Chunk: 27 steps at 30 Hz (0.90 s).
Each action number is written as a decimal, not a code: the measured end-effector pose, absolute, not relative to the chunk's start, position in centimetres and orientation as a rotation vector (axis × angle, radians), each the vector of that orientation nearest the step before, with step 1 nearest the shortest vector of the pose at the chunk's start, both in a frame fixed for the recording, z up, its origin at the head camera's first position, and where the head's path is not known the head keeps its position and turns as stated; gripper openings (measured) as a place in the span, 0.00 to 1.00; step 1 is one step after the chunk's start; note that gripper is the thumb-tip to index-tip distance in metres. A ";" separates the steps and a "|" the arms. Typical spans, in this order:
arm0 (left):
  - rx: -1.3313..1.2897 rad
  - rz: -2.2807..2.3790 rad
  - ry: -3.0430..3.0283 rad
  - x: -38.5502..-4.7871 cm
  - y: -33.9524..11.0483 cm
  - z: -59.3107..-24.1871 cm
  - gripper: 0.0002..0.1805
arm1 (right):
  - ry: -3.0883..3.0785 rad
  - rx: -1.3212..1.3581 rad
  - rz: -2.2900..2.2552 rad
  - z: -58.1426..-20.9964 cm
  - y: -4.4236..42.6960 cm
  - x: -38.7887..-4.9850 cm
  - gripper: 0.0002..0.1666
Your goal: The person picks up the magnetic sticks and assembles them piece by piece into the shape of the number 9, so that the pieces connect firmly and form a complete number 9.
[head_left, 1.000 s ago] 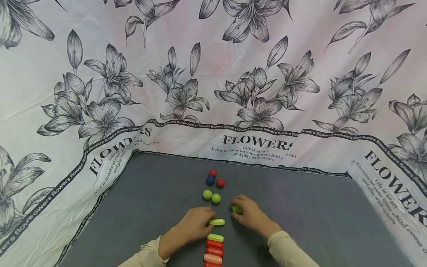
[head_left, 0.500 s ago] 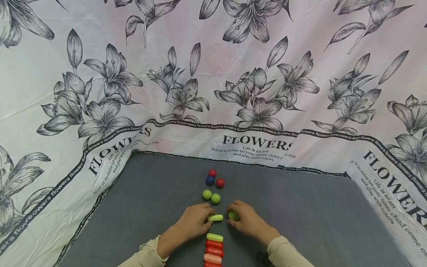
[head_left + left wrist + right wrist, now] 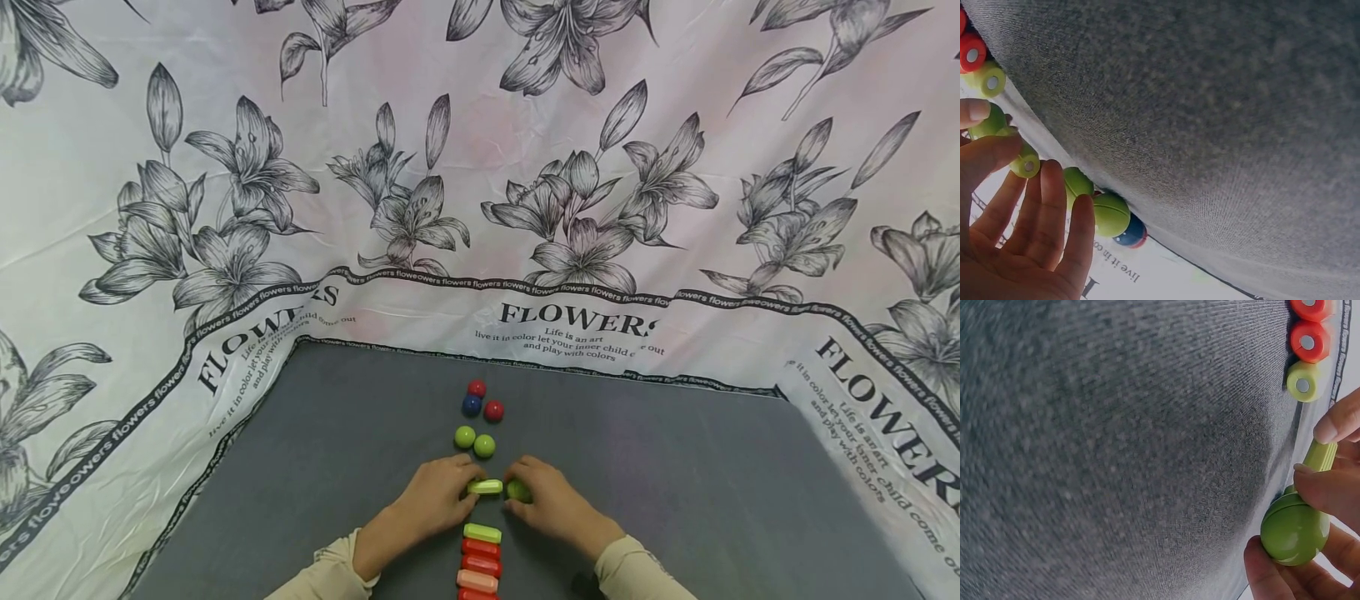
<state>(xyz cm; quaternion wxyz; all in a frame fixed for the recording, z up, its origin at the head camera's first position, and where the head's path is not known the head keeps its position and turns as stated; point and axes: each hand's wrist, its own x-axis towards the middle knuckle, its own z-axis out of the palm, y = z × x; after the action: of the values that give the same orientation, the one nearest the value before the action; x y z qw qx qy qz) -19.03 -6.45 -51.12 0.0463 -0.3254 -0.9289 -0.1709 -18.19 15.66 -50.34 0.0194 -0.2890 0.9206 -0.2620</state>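
In the head view my left hand (image 3: 438,497) pinches a short yellow-green magnetic rod (image 3: 486,487) between thumb and fingers. Its metal-tipped end shows in the left wrist view, where the rod (image 3: 1026,164) points toward the camera. To its right, my right hand (image 3: 558,504) grips a green ball (image 3: 519,491) with curled fingers. The right wrist view shows this ball (image 3: 1294,531) close up, with a seam around it, and the rod (image 3: 1319,456) beside it. Ball and rod are very close; whether they touch I cannot tell.
Two green balls (image 3: 484,447) lie just beyond the hands. Farther back are two red balls (image 3: 494,411) and a blue ball (image 3: 472,406). A column of rods, led by a yellow-green rod (image 3: 482,533), runs toward the near edge. Flowered cloth (image 3: 570,329) borders the grey table (image 3: 675,467).
My right hand has moved left with the green ball, closing the gap to the rod. My left hand has shifted slightly away from the body with the rod.
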 end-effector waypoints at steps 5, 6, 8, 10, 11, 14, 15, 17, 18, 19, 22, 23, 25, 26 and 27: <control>-1.006 -0.521 -2.818 -18.9 -6.4 -51.0 0.10 | 2.850 -0.880 -0.826 -50.3 15.6 -18.2 0.12; -1.011 -0.518 -2.812 -18.9 -6.4 -51.1 0.10 | 2.850 -0.877 -0.824 -50.3 15.7 -18.2 0.12; -1.018 -0.510 -2.806 -18.9 -6.3 -51.2 0.11 | 2.849 -0.869 -0.823 -50.3 15.7 -18.2 0.12; -1.027 -0.501 -2.801 -18.9 -6.2 -51.3 0.11 | 2.846 -0.868 -0.824 -50.4 15.7 -18.3 0.12; -1.029 -0.498 -2.800 -18.9 -6.2 -51.3 0.11 | 2.845 -0.869 -0.821 -50.4 15.7 -18.3 0.12; -1.037 -0.497 -2.805 -18.9 -6.0 -51.4 0.11 | 2.836 -0.872 -0.815 -50.6 15.8 -18.4 0.12; -1.038 -0.499 -2.807 -18.9 -6.0 -51.4 0.11 | 2.834 -0.873 -0.813 -50.7 15.7 -18.5 0.12; -1.035 -0.502 -2.818 -18.9 -5.9 -51.3 0.11 | 2.830 -0.872 -0.809 -50.8 15.7 -18.5 0.12; -1.035 -0.500 -2.823 -18.9 -5.9 -51.4 0.11 | 2.828 -0.872 -0.810 -50.8 15.7 -18.4 0.12; -1.032 -0.499 -2.828 -19.0 -5.8 -51.3 0.11 | 2.827 -0.873 -0.812 -50.8 15.7 -18.5 0.12; -1.029 -0.493 -2.833 -19.0 -5.8 -51.4 0.11 | 2.822 -0.884 -0.822 -50.6 15.7 -18.4 0.12; -1.033 -0.490 -2.832 -19.0 -5.8 -51.5 0.11 | 2.820 -0.889 -0.827 -50.6 15.7 -18.4 0.12; -1.037 -0.487 -2.831 -19.0 -5.7 -51.5 0.11 | 2.817 -0.894 -0.834 -50.6 15.7 -18.3 0.12; -1.039 -0.490 -2.831 -19.0 -5.7 -51.5 0.11 | 2.817 -0.899 -0.832 -50.6 15.7 -18.3 0.12; -1.042 -0.490 -2.832 -19.0 -5.7 -51.6 0.11 | 2.820 -0.900 -0.829 -50.6 15.7 -18.3 0.11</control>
<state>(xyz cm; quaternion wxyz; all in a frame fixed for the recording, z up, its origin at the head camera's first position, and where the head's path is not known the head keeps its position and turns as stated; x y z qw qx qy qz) -19.04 -5.72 -51.57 0.0423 -0.3405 -0.9255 -0.1601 -18.30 15.65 -50.57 0.0337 -0.2927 0.9169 -0.2694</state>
